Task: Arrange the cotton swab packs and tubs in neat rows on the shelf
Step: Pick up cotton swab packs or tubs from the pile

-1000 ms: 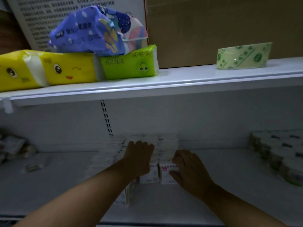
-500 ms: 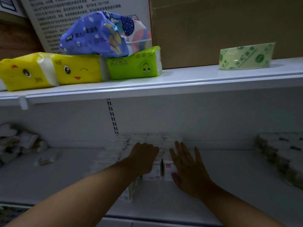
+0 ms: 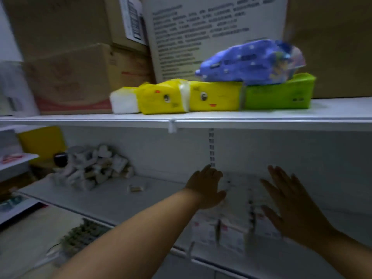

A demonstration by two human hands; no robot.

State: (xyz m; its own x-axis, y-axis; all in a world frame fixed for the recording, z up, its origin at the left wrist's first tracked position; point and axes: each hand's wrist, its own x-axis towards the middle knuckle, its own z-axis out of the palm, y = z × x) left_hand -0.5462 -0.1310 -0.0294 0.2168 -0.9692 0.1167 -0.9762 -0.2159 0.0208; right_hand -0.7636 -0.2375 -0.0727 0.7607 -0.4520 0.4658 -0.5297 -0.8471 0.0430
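Observation:
A block of white cotton swab packs [image 3: 235, 216] stands in rows on the white lower shelf [image 3: 124, 200], blurred by motion. My left hand [image 3: 207, 188] lies flat against the block's left side, fingers straight. My right hand [image 3: 289, 206] is spread with straight fingers at the block's right side; whether it touches the packs I cannot tell. A loose heap of more swab packs [image 3: 90, 170] lies at the shelf's far left, and one small pack [image 3: 136, 188] lies alone between the heap and the block.
The upper shelf [image 3: 201, 119] carries yellow tissue packs [image 3: 189, 97], a green pack [image 3: 277, 93], a blue bag [image 3: 251, 61] and cardboard boxes [image 3: 70, 77]. A lower side shelf [image 3: 16, 164] juts in at the left. A dark item [image 3: 84, 234] lies below.
The view has swung left, so the block now sits at the right and the tubs are out of frame. My right hand went from curled to spread. My left hand stays at the block.

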